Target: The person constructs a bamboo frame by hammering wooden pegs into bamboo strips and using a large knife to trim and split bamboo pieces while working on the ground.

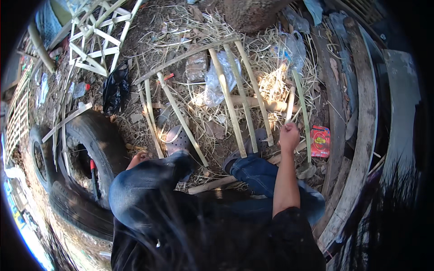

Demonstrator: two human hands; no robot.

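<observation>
My right hand (289, 136) is closed around the lower end of a short pale bamboo strip (290, 103), which points away from me. Just right of it lies a longer greenish bamboo strip (303, 115). My left hand (139, 158) shows only in part beyond my left knee; its fingers look curled, and what they hold, if anything, is hidden. Between my hands, several bamboo slats (226, 101) lie side by side on the ground, their far ends by a long crosswise bamboo strip (185, 59). A thick bamboo pole (257, 103) lies across behind some slats.
Old tyres (97, 140) stand at my left, with a red-handled tool (93, 174) inside one. A bamboo lattice frame (101, 52) is at the far left. Clear plastic bags (220, 81), a brick (197, 67), a red packet (320, 141) and long planks (364, 113) lie around.
</observation>
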